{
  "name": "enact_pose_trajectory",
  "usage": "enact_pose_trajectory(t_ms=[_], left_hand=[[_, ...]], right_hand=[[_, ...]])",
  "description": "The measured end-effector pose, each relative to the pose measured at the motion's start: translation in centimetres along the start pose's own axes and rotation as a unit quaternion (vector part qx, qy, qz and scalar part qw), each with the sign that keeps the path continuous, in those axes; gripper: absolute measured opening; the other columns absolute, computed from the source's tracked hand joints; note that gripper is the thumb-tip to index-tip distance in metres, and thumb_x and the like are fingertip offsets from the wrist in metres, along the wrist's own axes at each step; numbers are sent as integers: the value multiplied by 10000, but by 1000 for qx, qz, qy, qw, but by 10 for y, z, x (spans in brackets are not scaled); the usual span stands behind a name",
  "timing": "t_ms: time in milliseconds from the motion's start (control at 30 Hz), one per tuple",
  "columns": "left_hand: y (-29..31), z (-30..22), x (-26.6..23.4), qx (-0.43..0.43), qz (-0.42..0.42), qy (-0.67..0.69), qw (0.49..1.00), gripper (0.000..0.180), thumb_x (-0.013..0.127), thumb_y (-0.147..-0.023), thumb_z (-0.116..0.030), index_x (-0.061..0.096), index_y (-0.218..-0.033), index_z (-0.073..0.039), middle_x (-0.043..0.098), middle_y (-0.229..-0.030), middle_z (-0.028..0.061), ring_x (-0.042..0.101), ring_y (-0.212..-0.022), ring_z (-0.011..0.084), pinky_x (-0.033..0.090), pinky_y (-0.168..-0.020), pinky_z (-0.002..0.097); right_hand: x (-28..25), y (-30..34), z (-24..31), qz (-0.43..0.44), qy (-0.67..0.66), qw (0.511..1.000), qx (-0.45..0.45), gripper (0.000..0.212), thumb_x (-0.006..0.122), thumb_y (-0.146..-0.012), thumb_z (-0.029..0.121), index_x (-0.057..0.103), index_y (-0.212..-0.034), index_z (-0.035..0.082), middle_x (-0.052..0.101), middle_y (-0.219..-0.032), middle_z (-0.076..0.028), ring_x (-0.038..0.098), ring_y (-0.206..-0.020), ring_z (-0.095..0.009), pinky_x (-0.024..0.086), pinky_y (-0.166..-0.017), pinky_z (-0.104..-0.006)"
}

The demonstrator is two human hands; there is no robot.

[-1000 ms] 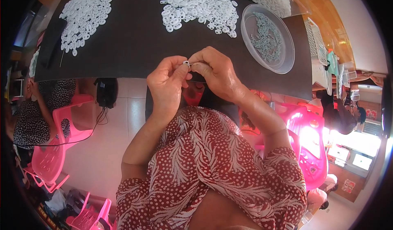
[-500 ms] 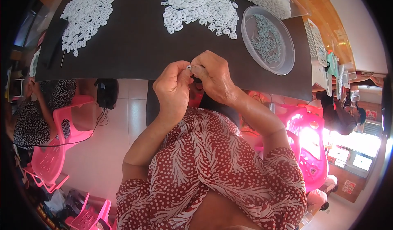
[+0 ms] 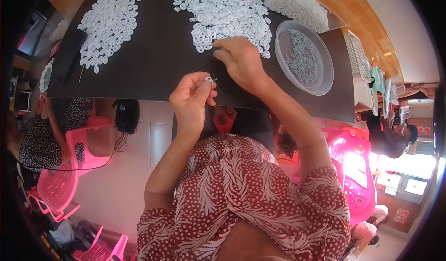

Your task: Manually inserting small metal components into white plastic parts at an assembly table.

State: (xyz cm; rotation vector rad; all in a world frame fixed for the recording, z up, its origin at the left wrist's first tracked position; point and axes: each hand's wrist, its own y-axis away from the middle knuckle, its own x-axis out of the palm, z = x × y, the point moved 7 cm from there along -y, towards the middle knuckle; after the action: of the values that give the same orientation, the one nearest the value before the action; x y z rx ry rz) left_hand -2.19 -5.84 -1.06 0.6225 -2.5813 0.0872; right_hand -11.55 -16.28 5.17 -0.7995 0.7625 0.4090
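Note:
My left hand [image 3: 189,97] is closed at the table's near edge. Between its thumb and fingers it pinches a small white oval piece [image 3: 209,79], with a thin dark screw-like pin sticking out to the right. My right hand [image 3: 241,62] hangs over the near edge of the middle pile of white oval pieces [image 3: 227,17]. Its thumb and forefinger are a little apart, and nothing shows between them. Right of that hand, a round clear tub [image 3: 329,70] holds many small grey-green screw-like bits [image 3: 303,56].
A second pile of white ovals [image 3: 109,26] lies at the left of the dark table [image 3: 155,52], beside a black object [image 3: 69,56]. Clear bins of white pieces [image 3: 297,5] stand at the back. Pink chairs [image 3: 58,182] and another person [image 3: 42,140] are at the left.
My hands have come apart. The right one has moved away toward the middle pile; the left keeps the white piece. The view has shifted, showing more of the table's far side.

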Motion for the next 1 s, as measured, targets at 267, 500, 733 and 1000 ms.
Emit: enact_pose_trajectory(t_ms=[267,500,733,1000], left_hand=[[2,-1,-1,-12,0,7,1000,129,574,-861,-1,586,-977,53,636,-808,117,586,-622,131,485,-519,237],[2,-2,-4,-14,7,20,1000,124,578,-858,2,588,-970,55,638,-806,124,591,-617,135,484,-512,239],[1,-3,-3,-26,4,21,999,125,580,-855,5,591,-969,55,638,-806,128,592,-617,137,482,-505,239],[0,-8,0,-27,3,24,999,123,584,-854,1,591,-962,60,639,-801,133,592,-612,140,478,-500,237]], right_hand=[[17,-4,-13,13,110,993,-51,108,670,-745,132,657,-842,85,568,-714,-110,553,-736,-307,440,-629,-409],[6,3,-12,-2,101,994,-35,120,682,-723,96,662,-841,85,572,-732,-103,550,-765,-299,440,-640,-399],[19,-3,-5,41,126,988,-79,101,666,-677,65,628,-770,64,538,-736,-147,533,-781,-327,439,-615,-418],[2,14,-9,57,-12,997,-56,100,634,-781,73,634,-870,29,614,-739,-100,577,-689,-241,456,-621,-348]])
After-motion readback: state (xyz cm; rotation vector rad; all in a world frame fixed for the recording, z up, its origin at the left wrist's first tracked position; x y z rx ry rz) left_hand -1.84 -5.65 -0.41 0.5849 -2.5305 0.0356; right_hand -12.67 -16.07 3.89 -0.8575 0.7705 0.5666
